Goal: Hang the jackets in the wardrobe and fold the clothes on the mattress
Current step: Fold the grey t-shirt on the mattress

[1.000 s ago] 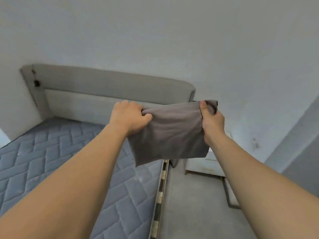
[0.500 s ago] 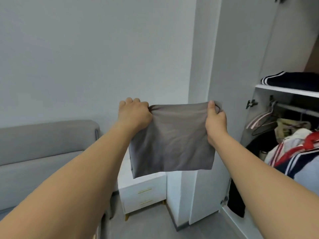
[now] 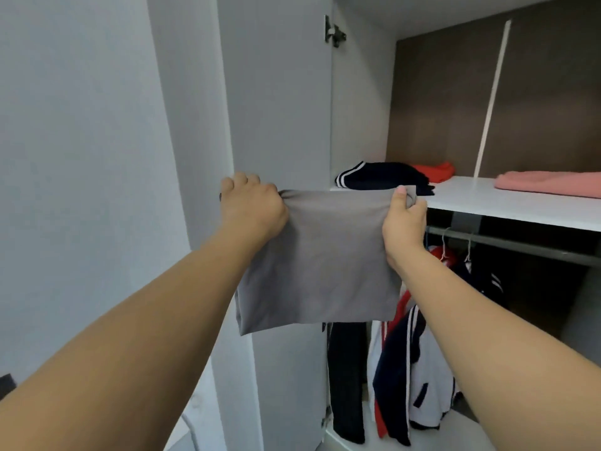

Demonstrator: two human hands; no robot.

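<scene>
Holding a folded grey garment up before the open wardrobe

Noting changes first: half a second ago the bed's headboard and a white nightstand filled the left of the view; both are now out of frame, and the wardrobe interior takes up the right half. The grip on the cloth is unchanged.

At far left stands a plain wall (image 3: 81, 157), then the open wardrobe door (image 3: 279, 109). The left hand (image 3: 252, 208) grips the upper left corner of the folded grey garment (image 3: 320, 265), fingers curled round bunched fabric. The garment hangs flat in the air between both hands, level with the white shelf (image 3: 507, 203). The right hand (image 3: 405, 221) pinches the upper right corner, thumb raised on the near face.

On the shelf lie a dark folded garment with white stripes (image 3: 383, 177), a red one (image 3: 434, 170) and a pink one (image 3: 549, 185) cut off by the right edge. Below, jackets (image 3: 413, 369) hang from the rail (image 3: 507, 242); their upper parts are hidden behind the grey garment and right forearm.
</scene>
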